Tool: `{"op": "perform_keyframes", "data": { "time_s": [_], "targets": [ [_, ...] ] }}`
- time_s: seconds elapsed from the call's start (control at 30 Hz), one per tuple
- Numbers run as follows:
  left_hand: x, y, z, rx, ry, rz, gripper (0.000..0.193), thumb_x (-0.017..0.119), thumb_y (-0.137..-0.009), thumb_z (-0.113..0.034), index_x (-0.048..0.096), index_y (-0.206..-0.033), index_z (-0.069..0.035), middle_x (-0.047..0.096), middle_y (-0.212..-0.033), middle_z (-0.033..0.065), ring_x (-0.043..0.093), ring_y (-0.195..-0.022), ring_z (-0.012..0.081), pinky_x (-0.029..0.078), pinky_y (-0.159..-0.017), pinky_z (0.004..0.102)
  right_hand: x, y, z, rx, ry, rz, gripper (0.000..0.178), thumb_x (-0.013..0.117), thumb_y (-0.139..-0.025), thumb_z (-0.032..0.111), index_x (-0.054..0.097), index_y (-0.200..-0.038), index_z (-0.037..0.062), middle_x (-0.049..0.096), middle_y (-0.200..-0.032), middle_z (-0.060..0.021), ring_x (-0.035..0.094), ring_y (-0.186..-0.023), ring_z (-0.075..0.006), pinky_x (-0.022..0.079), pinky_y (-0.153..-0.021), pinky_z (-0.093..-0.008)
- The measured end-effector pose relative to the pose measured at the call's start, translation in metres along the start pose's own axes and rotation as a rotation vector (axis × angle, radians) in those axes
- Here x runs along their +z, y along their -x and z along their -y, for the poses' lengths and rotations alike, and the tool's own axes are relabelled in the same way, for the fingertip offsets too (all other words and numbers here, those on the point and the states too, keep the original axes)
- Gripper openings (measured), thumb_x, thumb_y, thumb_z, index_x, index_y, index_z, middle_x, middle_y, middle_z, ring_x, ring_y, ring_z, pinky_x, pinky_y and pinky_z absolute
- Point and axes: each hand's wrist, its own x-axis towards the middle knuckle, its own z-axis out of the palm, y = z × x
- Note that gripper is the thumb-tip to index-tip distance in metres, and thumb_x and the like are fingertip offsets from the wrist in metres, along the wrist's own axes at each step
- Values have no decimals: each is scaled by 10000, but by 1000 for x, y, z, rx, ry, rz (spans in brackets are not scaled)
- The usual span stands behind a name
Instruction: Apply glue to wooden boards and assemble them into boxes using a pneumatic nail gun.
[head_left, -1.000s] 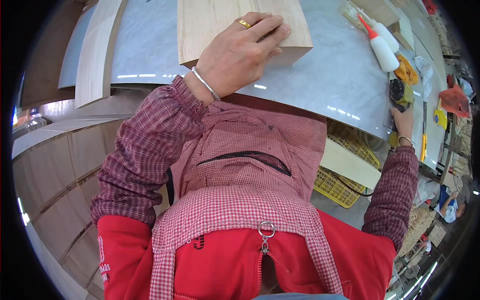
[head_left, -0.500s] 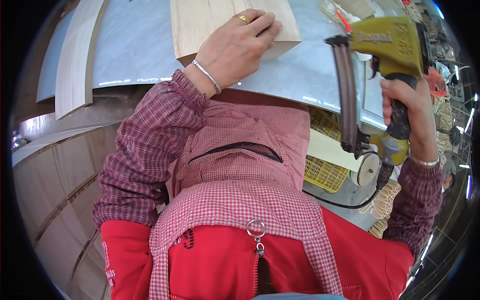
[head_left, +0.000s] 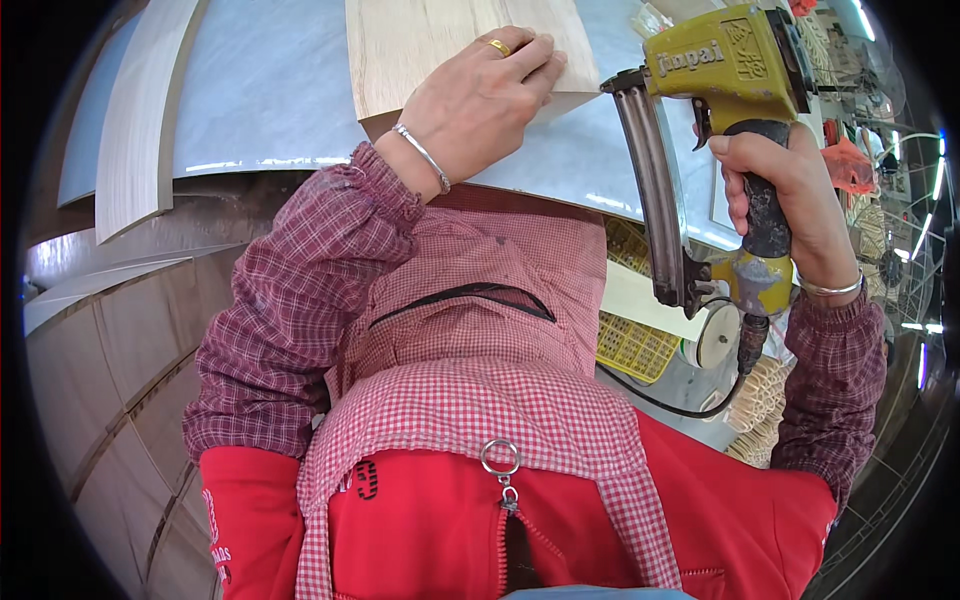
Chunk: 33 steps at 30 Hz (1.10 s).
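Note:
My right hand (head_left: 785, 185) is wrapped round the black handle of an olive-yellow pneumatic nail gun (head_left: 690, 55). The gun hangs in the air at the right, over the table's front edge, with its dark magazine slanting downward. Its nose points left, close to the right corner of a pale wooden block (head_left: 430, 50). An air hose (head_left: 690, 410) runs from the base of the handle. My left hand (head_left: 475, 105) grips the block near its front edge, with fingers bent over the top; the fingertips are partly hidden. Whether the block is solid or hollow does not show.
A light blue-grey tabletop (head_left: 260, 90) carries the block. On the left a pale board (head_left: 145, 110) overhangs its edge. Stacked wooden panels (head_left: 75, 390) stand at lower left. Below the table at right are a yellow basket (head_left: 635, 348) and bundled pale strips (head_left: 755, 410).
My right hand has brought the nail gun left and slightly up, nearer the block. The left hand keeps its place on the block, and the view has shifted a little.

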Motion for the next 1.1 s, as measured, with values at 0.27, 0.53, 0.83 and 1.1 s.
{"op": "perform_keyframes", "data": {
  "time_s": [0.27,0.53,0.83,1.1],
  "targets": [
    [2,-1,-2,-8,17,-14,263,596,-813,-91,614,-1067,-27,558,-1008,48,539,-994,181,454,-899,264,-1,1,0,14,-2,6,258,640,-788,203,569,-627,14,522,-507,-29,449,-382,-86,386,-389,-190],
    [-4,-1,-5,-44,1,101,325,610,-850,-135,597,-1167,-68,558,-1158,42,522,-1082,189,438,-954,266,-1,1,5,31,73,26,249,639,-787,183,570,-629,4,523,-508,-36,449,-381,-91,378,-388,-189],
    [-1,-6,-3,-89,115,89,362,613,-786,-58,579,-1147,-64,592,-1126,55,558,-1018,198,461,-909,272,7,7,13,-11,69,46,237,635,-789,175,574,-639,2,527,-518,-35,450,-386,-85,378,-393,-190],
    [-4,-18,-10,-158,303,95,454,581,-702,55,508,-1138,-49,627,-1037,85,592,-927,227,507,-804,288,9,8,15,-28,15,89,226,630,-795,172,577,-649,8,536,-534,-30,454,-394,-80,379,-399,-187]
  ]
}}
